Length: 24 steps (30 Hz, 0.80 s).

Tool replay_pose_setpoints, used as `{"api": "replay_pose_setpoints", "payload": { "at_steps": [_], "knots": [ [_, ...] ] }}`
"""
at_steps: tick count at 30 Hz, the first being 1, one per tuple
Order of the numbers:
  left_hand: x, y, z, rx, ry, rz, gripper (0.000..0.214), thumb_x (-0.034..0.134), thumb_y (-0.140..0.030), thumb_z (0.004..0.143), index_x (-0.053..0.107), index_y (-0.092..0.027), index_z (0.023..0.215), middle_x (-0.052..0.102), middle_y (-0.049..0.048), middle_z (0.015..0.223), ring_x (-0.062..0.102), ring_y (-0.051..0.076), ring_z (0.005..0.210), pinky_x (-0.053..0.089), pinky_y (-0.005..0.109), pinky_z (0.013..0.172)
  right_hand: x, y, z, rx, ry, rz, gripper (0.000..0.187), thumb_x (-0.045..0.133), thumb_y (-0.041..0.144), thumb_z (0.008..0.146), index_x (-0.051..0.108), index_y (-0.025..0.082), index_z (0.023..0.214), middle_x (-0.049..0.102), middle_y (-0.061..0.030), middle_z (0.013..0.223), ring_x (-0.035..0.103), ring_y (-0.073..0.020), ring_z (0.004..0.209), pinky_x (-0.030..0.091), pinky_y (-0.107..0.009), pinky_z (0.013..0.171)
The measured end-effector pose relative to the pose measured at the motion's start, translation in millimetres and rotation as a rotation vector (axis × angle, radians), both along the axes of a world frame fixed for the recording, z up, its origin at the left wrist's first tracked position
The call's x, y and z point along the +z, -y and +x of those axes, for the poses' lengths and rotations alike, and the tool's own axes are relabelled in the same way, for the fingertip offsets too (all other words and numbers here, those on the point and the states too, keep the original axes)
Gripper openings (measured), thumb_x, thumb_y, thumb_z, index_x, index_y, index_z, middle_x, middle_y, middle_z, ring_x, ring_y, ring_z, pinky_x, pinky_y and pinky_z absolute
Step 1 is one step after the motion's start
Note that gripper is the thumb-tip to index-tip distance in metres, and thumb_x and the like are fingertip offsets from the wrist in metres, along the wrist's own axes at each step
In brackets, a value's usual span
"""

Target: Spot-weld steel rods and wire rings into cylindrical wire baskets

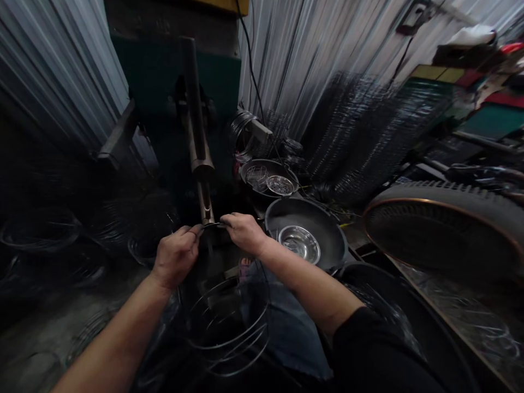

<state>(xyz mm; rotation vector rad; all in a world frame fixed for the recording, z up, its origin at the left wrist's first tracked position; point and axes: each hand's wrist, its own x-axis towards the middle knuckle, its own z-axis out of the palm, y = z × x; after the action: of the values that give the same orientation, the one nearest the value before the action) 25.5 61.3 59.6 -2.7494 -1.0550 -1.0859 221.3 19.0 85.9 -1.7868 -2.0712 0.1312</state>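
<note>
Both hands pinch a dark wire ring (212, 225) just under the tip of a machine's vertical arm (199, 147). My left hand (176, 255) is closed on the ring's left side. My right hand (244, 231) is closed on its right side, thumb and fingers pressed together. Below the hands, over my lap, hang several more wire hoops (229, 327), joined as a round wire frame.
A dark wok-like pan (323, 224) holding a shiny steel bowl (299, 243) stands right of my hands. Behind it another pan (254, 172) holds small metal parts. Stacks of wire grills (368, 131) lean at the back right. A fan guard (434, 229) lies at right. Loose wire rings (41, 229) lie on the left.
</note>
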Motion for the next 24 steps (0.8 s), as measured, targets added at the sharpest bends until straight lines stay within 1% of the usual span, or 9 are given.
{"api": "replay_pose_setpoints", "payload": {
  "at_steps": [3, 6, 11, 15, 18, 24],
  "knots": [
    [-1.0, -8, 2, -0.006, 0.028, -0.151, 0.036, 0.041, -0.035, 0.092, 0.072, -0.017, 0.094, 0.072, 0.0073, 0.087, 0.067, 0.017, 0.076, 0.052, 0.025, 0.072, -2.7, -8, 1, -0.015, -0.009, -0.043, 0.022, 0.050, 0.021, 0.092, 0.068, 0.018, 0.105, 0.070, -0.0068, 0.097, 0.064, -0.0159, 0.090, 0.043, -0.022, 0.078],
    [4.1, -16, 5, -0.005, 0.084, -0.234, 0.035, 0.043, -0.037, 0.089, 0.073, -0.018, 0.091, 0.073, 0.0069, 0.088, 0.068, 0.017, 0.079, 0.052, 0.025, 0.074, 0.3, -17, 1, -0.029, -0.019, -0.083, 0.023, 0.050, 0.020, 0.092, 0.069, 0.019, 0.105, 0.071, -0.0065, 0.099, 0.064, -0.0164, 0.092, 0.042, -0.022, 0.080],
    [13.0, -29, 7, -0.016, 0.105, -0.228, 0.036, 0.044, -0.037, 0.087, 0.073, -0.015, 0.092, 0.073, 0.0083, 0.086, 0.068, 0.019, 0.078, 0.053, 0.027, 0.074, 8.7, -27, -1, -0.052, 0.033, -0.089, 0.024, 0.048, 0.025, 0.092, 0.068, 0.019, 0.102, 0.070, -0.0067, 0.094, 0.063, -0.0179, 0.088, 0.041, -0.024, 0.075],
    [14.2, -36, 6, 0.002, 0.078, -0.201, 0.038, 0.044, -0.037, 0.086, 0.073, -0.014, 0.094, 0.073, 0.0093, 0.088, 0.069, 0.020, 0.079, 0.053, 0.029, 0.075, 10.8, -30, -4, -0.079, 0.125, -0.086, 0.027, 0.043, 0.023, 0.092, 0.067, 0.020, 0.103, 0.069, -0.0064, 0.094, 0.063, -0.0189, 0.083, 0.040, -0.026, 0.069],
    [14.3, -39, 7, 0.014, 0.067, -0.189, 0.038, 0.043, -0.035, 0.086, 0.073, -0.014, 0.095, 0.074, 0.0094, 0.089, 0.069, 0.021, 0.079, 0.053, 0.029, 0.075, 11.6, -33, -5, -0.083, 0.154, -0.076, 0.028, 0.043, 0.021, 0.090, 0.066, 0.022, 0.106, 0.068, -0.0058, 0.096, 0.063, -0.0193, 0.081, 0.039, -0.026, 0.064],
    [17.4, -42, 8, 0.032, 0.041, -0.248, 0.035, 0.045, -0.034, 0.086, 0.073, -0.015, 0.098, 0.074, 0.0063, 0.089, 0.068, 0.020, 0.081, 0.052, 0.028, 0.078, 15.6, -40, -2, -0.042, 0.165, -0.113, 0.029, 0.044, 0.017, 0.088, 0.066, 0.021, 0.107, 0.069, -0.0075, 0.098, 0.063, -0.0206, 0.086, 0.041, -0.027, 0.067]
  ]
}}
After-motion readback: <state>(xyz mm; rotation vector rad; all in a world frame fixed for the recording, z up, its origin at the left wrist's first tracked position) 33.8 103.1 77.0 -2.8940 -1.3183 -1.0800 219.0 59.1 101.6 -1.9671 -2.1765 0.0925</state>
